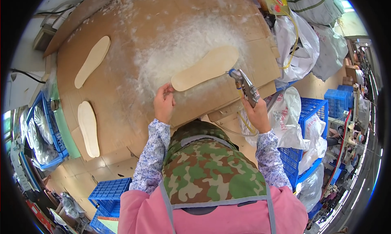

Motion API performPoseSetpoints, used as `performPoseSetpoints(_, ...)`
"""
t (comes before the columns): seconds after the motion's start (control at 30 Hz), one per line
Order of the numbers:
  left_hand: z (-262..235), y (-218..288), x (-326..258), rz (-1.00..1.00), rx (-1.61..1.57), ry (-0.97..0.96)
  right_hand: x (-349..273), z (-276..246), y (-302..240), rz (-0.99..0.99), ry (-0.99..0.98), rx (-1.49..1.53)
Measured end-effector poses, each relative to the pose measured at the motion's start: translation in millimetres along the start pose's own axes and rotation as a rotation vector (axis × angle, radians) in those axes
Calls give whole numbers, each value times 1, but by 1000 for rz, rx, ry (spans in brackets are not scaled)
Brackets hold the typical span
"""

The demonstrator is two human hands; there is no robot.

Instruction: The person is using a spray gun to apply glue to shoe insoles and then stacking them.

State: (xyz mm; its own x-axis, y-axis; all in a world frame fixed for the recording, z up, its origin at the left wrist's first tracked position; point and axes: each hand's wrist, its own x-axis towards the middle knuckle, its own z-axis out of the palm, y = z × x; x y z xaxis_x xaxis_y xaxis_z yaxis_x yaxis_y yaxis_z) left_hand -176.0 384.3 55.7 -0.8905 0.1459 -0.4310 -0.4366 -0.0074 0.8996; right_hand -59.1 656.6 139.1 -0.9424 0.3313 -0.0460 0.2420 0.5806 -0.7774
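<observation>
A pale cream insole (207, 68) lies aslant on the cardboard-covered table (228, 105), over a patch of whitish residue. At its lower left end, the closed fingers of my left hand (163, 104) pinch the edge. My right hand (258, 115) is wrapped round the grip of a metal spray gun (247, 87). The gun's nozzle points left, close to the insole's right end. A yellow hose (244, 120) runs down from the gun past my right hand. Two more insoles, one upper (93, 62) and one lower (88, 129), lie apart on the left side of the cardboard.
Blue crates with plastic bags stand at the right (303, 124) and left (55, 128); another crate (109, 195) is at lower left. White plastic bags (299, 46) crowd the table's right edge. A yellow container (275, 1) with a hose sits at the far right corner.
</observation>
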Motion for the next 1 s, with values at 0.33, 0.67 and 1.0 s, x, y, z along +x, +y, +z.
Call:
performPoseSetpoints(0.33, -9, -13, 6, 4, -43, -51, -25, 25, -36, -2, -143, 17)
performPoseSetpoints(0.67, -14, -20, 12, -11, -68, -75, -29, 53, -66, -38, -256, 149)
performPoseSetpoints(1.0, -14, -21, 12, -22, -96, -83, -9, 35, -35, -76, -104, 47)
